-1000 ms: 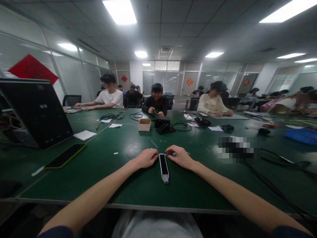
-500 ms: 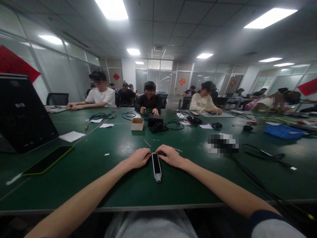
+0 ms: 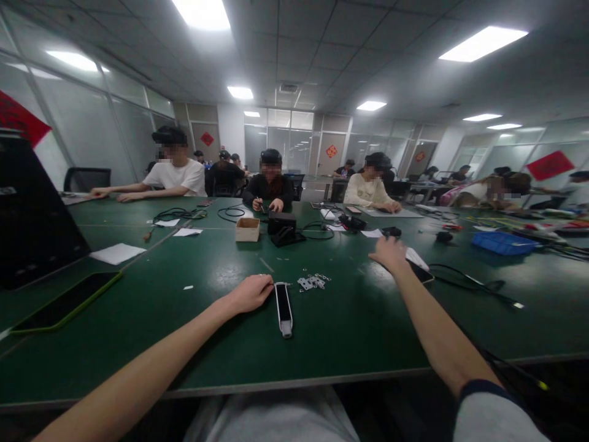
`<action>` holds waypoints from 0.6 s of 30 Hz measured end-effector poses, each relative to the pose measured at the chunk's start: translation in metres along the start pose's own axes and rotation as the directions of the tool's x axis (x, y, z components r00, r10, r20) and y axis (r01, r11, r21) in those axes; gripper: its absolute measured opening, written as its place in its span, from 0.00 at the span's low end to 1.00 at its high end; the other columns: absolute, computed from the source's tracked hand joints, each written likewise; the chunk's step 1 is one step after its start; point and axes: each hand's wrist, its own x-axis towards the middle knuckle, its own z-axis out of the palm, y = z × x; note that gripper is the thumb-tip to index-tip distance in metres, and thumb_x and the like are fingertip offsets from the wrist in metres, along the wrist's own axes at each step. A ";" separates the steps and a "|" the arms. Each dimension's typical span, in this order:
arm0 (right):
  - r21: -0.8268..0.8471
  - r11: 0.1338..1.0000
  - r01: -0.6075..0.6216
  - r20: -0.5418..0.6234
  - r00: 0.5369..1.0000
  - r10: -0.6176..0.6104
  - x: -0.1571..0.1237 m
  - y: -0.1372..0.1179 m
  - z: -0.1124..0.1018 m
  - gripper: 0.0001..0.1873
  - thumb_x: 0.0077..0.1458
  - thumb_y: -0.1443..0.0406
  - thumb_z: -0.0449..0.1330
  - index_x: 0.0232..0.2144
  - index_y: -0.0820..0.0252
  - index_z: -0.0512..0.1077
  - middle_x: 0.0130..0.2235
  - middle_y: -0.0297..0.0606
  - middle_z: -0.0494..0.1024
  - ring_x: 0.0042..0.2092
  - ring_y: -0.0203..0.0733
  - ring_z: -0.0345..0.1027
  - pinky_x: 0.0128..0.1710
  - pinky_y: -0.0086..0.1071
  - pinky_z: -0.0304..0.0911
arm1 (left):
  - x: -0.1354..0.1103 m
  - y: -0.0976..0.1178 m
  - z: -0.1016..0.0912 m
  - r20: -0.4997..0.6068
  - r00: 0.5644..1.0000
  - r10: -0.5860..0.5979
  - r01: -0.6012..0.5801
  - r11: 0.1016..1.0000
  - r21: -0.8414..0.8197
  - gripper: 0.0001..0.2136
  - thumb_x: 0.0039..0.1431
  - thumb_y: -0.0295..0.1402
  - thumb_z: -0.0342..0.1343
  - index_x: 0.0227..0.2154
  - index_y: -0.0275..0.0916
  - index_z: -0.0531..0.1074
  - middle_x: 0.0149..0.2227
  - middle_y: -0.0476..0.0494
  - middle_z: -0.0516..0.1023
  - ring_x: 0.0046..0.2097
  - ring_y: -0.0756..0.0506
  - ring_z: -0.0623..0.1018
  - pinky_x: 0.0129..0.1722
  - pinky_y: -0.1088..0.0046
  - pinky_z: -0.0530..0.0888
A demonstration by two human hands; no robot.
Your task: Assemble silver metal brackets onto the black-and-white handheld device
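Note:
A slim device with a black face and white frame lies on the green table in front of me, a grey tip at its near end. My left hand rests at its far left corner with fingers curled together; what the fingertips pinch, if anything, is hidden. Beside the device's far end lies a loose cluster of small silvery metal parts. My right hand is stretched out to the right, thumb apart from the fingers, over the edge of a dark flat object, with nothing seen in it.
A phone in a green case and a black computer stand left. Ahead are a small cardboard box and a black box-like device. Cables and a blue tray lie right. Several people sit across the table.
My right hand has left the device's far end and moved right and forward, uncovering the small metal parts. My left hand stays by the device. The view has turned slightly right.

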 end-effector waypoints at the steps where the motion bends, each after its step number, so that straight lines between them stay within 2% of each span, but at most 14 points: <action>1: -0.043 0.992 -0.119 0.004 0.993 0.119 0.009 0.024 0.002 0.44 0.41 0.60 0.69 0.56 0.79 0.59 0.57 0.78 0.57 0.60 0.81 0.48 0.53 0.67 0.45 | 0.000 0.000 0.000 -0.003 1.000 0.007 -0.007 1.000 -0.001 0.10 0.64 0.32 0.44 0.35 0.38 0.70 0.36 0.42 0.76 0.38 0.44 0.76 0.38 0.70 0.70; 2: -0.117 0.960 -0.254 0.052 0.964 0.261 0.016 0.046 0.005 0.47 0.40 0.57 0.70 0.57 0.75 0.59 0.58 0.74 0.57 0.61 0.77 0.48 0.55 0.64 0.47 | 0.000 -0.001 0.000 -0.007 1.000 0.012 -0.012 1.000 -0.005 0.10 0.65 0.33 0.43 0.35 0.38 0.70 0.36 0.42 0.76 0.38 0.44 0.76 0.38 0.70 0.70; 3: -0.169 0.928 -0.332 0.125 0.927 0.355 0.022 0.063 0.010 0.47 0.40 0.55 0.69 0.58 0.71 0.58 0.59 0.70 0.58 0.61 0.74 0.50 0.55 0.60 0.50 | 0.000 -0.001 0.001 -0.006 1.000 0.008 -0.009 1.000 -0.007 0.10 0.64 0.33 0.43 0.35 0.38 0.70 0.35 0.42 0.76 0.37 0.44 0.76 0.37 0.70 0.70; 4: -0.190 0.914 -0.358 0.172 0.905 0.390 0.026 0.076 0.014 0.47 0.40 0.54 0.68 0.58 0.69 0.59 0.59 0.66 0.59 0.60 0.70 0.52 0.54 0.56 0.54 | 0.001 -0.001 0.000 0.000 1.000 0.005 -0.005 1.000 -0.014 0.10 0.64 0.33 0.43 0.35 0.38 0.70 0.36 0.42 0.76 0.37 0.44 0.76 0.37 0.70 0.70; 6: -0.219 0.920 -0.324 0.209 0.906 0.368 0.032 0.090 0.024 0.43 0.42 0.51 0.66 0.57 0.65 0.61 0.59 0.61 0.58 0.60 0.66 0.53 0.52 0.51 0.59 | 0.001 -0.002 0.000 0.006 1.000 -0.003 0.003 1.000 -0.022 0.10 0.64 0.34 0.44 0.35 0.38 0.70 0.36 0.42 0.76 0.38 0.43 0.76 0.37 0.69 0.70; 8: -0.231 0.927 -0.297 0.211 0.914 0.346 0.036 0.092 0.031 0.40 0.43 0.50 0.65 0.56 0.63 0.64 0.60 0.58 0.57 0.60 0.64 0.52 0.51 0.49 0.59 | 0.002 -0.003 -0.001 0.005 1.000 -0.004 0.004 1.000 -0.023 0.10 0.64 0.34 0.44 0.35 0.38 0.70 0.36 0.42 0.76 0.38 0.43 0.76 0.37 0.69 0.70; 14: -0.251 0.914 -0.320 0.186 0.910 0.370 0.044 0.084 0.042 0.43 0.42 0.48 0.66 0.56 0.65 0.64 0.61 0.61 0.52 0.61 0.68 0.48 0.51 0.55 0.56 | 0.002 -0.004 0.000 0.021 1.000 0.008 -0.007 0.999 -0.036 0.10 0.65 0.34 0.43 0.36 0.38 0.70 0.36 0.41 0.76 0.38 0.44 0.75 0.39 0.68 0.70; 18: -0.250 0.916 -0.314 0.182 0.914 0.363 0.045 0.089 0.045 0.43 0.43 0.46 0.65 0.56 0.65 0.65 0.60 0.62 0.53 0.61 0.67 0.49 0.52 0.53 0.56 | 0.002 -0.005 0.001 0.021 1.000 0.003 -0.002 0.999 -0.042 0.10 0.65 0.34 0.44 0.36 0.38 0.70 0.37 0.42 0.76 0.38 0.44 0.75 0.39 0.68 0.70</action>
